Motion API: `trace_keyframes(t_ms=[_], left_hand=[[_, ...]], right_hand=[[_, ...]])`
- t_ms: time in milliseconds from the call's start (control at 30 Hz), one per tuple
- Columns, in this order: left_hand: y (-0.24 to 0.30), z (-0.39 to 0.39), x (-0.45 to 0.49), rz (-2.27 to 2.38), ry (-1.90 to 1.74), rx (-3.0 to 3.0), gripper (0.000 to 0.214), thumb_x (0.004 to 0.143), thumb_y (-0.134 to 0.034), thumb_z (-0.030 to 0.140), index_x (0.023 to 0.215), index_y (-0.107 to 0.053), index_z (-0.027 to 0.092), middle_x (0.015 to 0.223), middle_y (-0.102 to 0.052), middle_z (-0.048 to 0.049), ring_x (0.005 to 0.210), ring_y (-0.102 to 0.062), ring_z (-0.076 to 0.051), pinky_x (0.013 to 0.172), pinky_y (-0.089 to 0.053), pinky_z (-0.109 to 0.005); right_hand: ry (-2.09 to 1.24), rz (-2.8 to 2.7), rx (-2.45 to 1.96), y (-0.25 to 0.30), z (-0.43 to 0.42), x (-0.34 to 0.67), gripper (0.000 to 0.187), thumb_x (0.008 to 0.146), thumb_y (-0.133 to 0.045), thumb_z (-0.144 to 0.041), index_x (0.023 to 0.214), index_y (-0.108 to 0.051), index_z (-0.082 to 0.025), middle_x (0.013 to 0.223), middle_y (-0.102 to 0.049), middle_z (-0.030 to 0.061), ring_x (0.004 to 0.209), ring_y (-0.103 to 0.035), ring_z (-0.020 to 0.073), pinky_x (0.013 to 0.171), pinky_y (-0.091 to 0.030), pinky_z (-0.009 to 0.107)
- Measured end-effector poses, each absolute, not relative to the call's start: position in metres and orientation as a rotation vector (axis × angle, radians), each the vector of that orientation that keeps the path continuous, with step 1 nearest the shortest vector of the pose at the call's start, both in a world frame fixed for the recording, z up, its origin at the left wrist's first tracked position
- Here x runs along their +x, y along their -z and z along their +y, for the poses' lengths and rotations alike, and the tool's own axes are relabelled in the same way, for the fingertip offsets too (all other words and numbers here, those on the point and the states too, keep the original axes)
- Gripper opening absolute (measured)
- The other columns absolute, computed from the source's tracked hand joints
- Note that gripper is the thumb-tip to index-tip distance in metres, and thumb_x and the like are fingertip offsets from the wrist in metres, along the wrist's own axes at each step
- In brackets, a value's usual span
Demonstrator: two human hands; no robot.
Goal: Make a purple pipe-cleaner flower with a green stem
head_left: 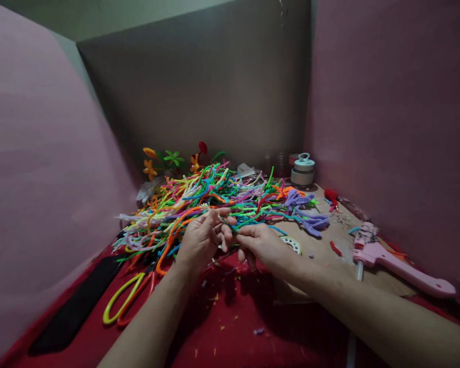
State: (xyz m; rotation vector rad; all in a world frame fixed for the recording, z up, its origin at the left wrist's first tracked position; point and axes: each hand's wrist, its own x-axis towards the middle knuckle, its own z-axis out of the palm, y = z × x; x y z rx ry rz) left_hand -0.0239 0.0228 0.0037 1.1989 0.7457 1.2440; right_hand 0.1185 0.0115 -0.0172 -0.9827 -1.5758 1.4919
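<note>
Before the fuzzy stems (214,193), a thin strand (223,220) was held by the left hand (201,234); the right hand (266,248) was curled, its grip impossible to tell. The strand was judged light, bendable, best pinched endwise.

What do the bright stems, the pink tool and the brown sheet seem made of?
Bright stems: probably fuzzy fibre, perhaps over hidden wire, given their soft, matt outlines and held bends.
Pink tool: likely moulded plastic, its handle smooth and faintly shiny.
Brown sheet: perhaps cardboard, flat, matt and tan.
</note>
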Motion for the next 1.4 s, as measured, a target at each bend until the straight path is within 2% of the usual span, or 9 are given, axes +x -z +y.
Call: trace_keyframes(t_ms=[67,267,433,600,733,933,1133,1233,1400], left_hand=[[-0.003,0.022,-0.022,0.695,-1.216,1.181,0.03,0.079,-0.056,0.036,0.097,-0.056,0.011,0.077,-0.066,-0.0066,0.039,-0.052,-0.007,0.034,-0.041,-0.019],[-0.002,0.02,-0.017,0.758,-1.239,1.191,0.033,0.08,-0.054,0.04,0.099,-0.055,0.013,0.071,-0.065,-0.0043,0.038,-0.05,-0.009,0.029,-0.037,-0.018],[-0.001,0.025,-0.021,0.792,-1.3,1.073,0.026,0.076,-0.061,0.031,0.092,-0.059,0.012,0.068,-0.062,-0.0002,0.038,-0.047,-0.005,0.03,-0.037,-0.016],[-0.002,0.025,-0.022,0.778,-1.26,1.082,0.022,0.072,-0.065,0.026,0.088,-0.062,0.011,0.064,-0.06,0.0008,0.037,-0.047,-0.005,0.029,-0.038,-0.016],[-0.004,0.022,-0.021,0.848,-1.23,1.095,0.017,0.072,-0.064,0.024,0.084,-0.061,0.012,0.06,-0.06,0.0009,0.034,-0.048,-0.007,0.028,-0.04,-0.018],[-0.006,0.02,-0.017,0.875,-1.267,1.105,0.015,0.071,-0.064,0.024,0.076,-0.058,0.011,0.056,-0.062,-0.0003,0.037,-0.054,-0.01,0.033,-0.047,-0.022],[0.001,0.016,-0.012,0.872,-1.409,1.156,0.013,0.074,-0.062,0.024,0.076,-0.056,0.012,0.056,-0.062,0.001,0.036,-0.054,-0.011,0.034,-0.047,-0.023],[0.005,0.015,-0.009,0.918,-1.488,1.231,0.012,0.075,-0.061,0.024,0.077,-0.056,0.014,0.056,-0.061,0.0024,0.038,-0.056,-0.011,0.037,-0.048,-0.023],[0.004,0.017,-0.01,0.957,-1.445,1.284,0.016,0.076,-0.06,0.028,0.08,-0.055,0.013,0.055,-0.061,0.002,0.035,-0.053,-0.011,0.035,-0.046,-0.024]], right_hand=[[-1.546,-1.511,-0.904,0.017,0.012,0.119,0.017,0.076,-0.045,-0.022,0.067,-0.057,-0.014,0.049,-0.053,-0.0033,0.03,-0.041,0.0057,0.033,-0.033,0.018],[-1.693,-1.456,-0.869,0.014,0.012,0.121,0.014,0.074,-0.047,-0.022,0.07,-0.057,-0.014,0.048,-0.055,-0.0033,0.029,-0.044,0.006,0.033,-0.037,0.018],[-1.73,-1.435,-0.908,0.014,0.013,0.125,0.014,0.076,-0.048,-0.019,0.073,-0.059,-0.012,0.049,-0.056,-0.0024,0.03,-0.046,0.0066,0.034,-0.039,0.019],[-1.663,-1.465,-0.929,0.015,0.012,0.126,0.017,0.078,-0.048,-0.02,0.07,-0.061,-0.012,0.047,-0.055,-0.0035,0.025,-0.035,0.0045,0.027,-0.027,0.018],[-1.575,-1.521,-1.027,0.012,0.011,0.127,0.018,0.079,-0.049,-0.017,0.069,-0.064,-0.011,0.043,-0.052,-0.0043,0.026,-0.027,0.002,0.029,-0.017,0.018],[-1.557,-1.534,-1.038,0.01,0.008,0.124,0.021,0.082,-0.05,-0.02,0.068,-0.063,-0.012,0.04,-0.049,-0.0052,0.026,-0.029,0.0017,0.032,-0.018,0.018],[-1.692,-1.415,-0.988,0.013,0.006,0.122,0.018,0.081,-0.053,-0.026,0.071,-0.061,-0.013,0.039,-0.045,-0.0071,0.025,-0.026,0.0027,0.028,-0.017,0.018],[-1.719,-1.399,-0.974,0.015,0.007,0.122,0.021,0.081,-0.054,-0.03,0.067,-0.058,-0.014,0.039,-0.044,-0.0075,0.024,-0.023,0.0021,0.027,-0.016,0.018],[-1.75,-1.374,-0.987,0.013,0.009,0.123,0.02,0.081,-0.053,-0.025,0.065,-0.057,-0.014,0.038,-0.044,-0.0072,0.024,-0.023,0.0022,0.026,-0.015,0.018]])
